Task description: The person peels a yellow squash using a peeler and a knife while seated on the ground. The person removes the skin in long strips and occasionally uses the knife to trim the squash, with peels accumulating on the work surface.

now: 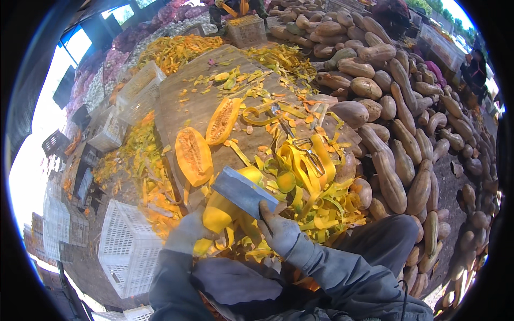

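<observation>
My gloved right hand [280,229] grips a broad cleaver [243,190], its grey blade lying over a peeled orange-yellow squash [219,214]. On the near left side, my gloved left hand [188,230] holds that squash; its fingertips are partly hidden. Two squash halves, one nearer [194,156] and one farther [223,121], lie on the wooden board [180,92] with seeds and pulp showing. To the right, a metal peeler [315,160] rests among long yellow peel strips [297,158]. A spoon [277,110] lies beyond it.
A big heap of unpeeled squashes [385,160] borders the right side. White plastic crates [128,248] stand at left, with peel scraps [154,172] along the board's edge. Across the board, another person's hands [231,8] are above a crate [247,32]. Netted bags [120,52] line the back left.
</observation>
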A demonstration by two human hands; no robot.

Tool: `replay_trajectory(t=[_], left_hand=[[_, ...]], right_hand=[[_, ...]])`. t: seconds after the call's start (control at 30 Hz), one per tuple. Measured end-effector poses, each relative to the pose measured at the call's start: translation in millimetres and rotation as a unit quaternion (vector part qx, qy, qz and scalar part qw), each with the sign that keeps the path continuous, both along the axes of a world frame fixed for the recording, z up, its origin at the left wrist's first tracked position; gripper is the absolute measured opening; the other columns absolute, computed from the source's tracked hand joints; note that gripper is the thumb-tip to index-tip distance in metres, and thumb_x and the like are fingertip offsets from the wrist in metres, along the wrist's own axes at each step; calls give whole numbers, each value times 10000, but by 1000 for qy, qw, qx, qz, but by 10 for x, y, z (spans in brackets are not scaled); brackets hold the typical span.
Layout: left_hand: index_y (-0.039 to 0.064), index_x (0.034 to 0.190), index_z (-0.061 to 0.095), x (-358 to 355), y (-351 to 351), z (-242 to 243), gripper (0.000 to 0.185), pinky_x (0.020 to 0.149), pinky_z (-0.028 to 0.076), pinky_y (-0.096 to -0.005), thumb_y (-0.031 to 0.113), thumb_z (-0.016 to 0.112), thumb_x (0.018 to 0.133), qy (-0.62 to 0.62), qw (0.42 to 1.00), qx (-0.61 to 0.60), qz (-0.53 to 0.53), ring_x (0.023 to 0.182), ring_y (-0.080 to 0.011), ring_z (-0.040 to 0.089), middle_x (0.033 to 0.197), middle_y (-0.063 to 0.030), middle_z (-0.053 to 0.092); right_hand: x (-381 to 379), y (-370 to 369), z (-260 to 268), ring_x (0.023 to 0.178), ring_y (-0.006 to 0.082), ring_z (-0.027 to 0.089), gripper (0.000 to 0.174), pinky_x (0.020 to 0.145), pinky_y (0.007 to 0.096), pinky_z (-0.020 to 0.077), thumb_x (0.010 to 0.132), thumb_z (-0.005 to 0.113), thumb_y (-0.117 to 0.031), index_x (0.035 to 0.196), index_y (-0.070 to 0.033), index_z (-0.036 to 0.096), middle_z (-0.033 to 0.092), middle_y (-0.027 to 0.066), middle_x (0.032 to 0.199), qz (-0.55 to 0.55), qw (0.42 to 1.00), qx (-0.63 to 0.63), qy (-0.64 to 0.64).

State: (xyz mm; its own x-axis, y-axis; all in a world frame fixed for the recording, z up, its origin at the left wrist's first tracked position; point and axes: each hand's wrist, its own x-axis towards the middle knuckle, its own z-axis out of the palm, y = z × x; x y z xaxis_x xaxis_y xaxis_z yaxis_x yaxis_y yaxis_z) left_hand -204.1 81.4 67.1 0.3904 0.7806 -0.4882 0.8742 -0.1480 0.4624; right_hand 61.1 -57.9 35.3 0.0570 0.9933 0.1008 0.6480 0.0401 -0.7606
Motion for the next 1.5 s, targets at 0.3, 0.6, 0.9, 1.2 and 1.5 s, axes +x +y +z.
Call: replay_trajectory(t=[0.3, 0.6, 0.9, 1.2, 1.5], left_hand=[[16, 1450, 395, 13, 1, 39, 1094, 993, 508, -408, 261, 944, 535, 51, 998, 37, 8, 1182, -368, 624, 1227, -216, 658], [25, 1455, 335, 229, -293, -129, 1076, 928, 532, -455, 276, 921, 588, 62, 971, 229, 29, 1103, -431, 630, 1204, -248, 630], [14, 1419, 399, 62, -180, -102, 1113, 965, 523, -436, 352, 966, 524, 69, 994, 83, 21, 1123, -416, 642, 1157, -243, 670], [3, 1454, 399, 102, -274, -10, 1149, 959, 528, -425, 340, 968, 514, 73, 993, 85, 37, 1116, -412, 649, 1144, -255, 678], [38, 1442, 436, 124, -124, -126, 1108, 982, 514, -406, 310, 977, 514, 46, 996, 70, -9, 1145, -397, 638, 1191, -240, 671]], right_hand=[[-119, 79, 12, 691, 414, 665, 583, 617, 485, 528, 964, 615, -208, 1481, -40, 404, 643, 236, 775, -8, 999, 25, -32], [-107, 108, -111, 687, 430, 660, 603, 624, 493, 531, 961, 616, -211, 1497, -49, 392, 647, 251, 778, -32, 998, 41, -33], [-183, 92, 112, 650, 463, 651, 599, 606, 513, 539, 967, 603, -215, 1489, -31, 374, 621, 310, 752, -14, 1000, 4, -25], [-118, 266, 33, 723, 428, 680, 568, 664, 529, 534, 1017, 500, -289, 1470, 32, 382, 680, 251, 799, -16, 999, 19, -44], [37, 278, -65, 703, 440, 669, 601, 644, 510, 530, 1010, 518, -285, 1500, 24, 359, 674, 252, 799, -33, 998, 47, -18]])
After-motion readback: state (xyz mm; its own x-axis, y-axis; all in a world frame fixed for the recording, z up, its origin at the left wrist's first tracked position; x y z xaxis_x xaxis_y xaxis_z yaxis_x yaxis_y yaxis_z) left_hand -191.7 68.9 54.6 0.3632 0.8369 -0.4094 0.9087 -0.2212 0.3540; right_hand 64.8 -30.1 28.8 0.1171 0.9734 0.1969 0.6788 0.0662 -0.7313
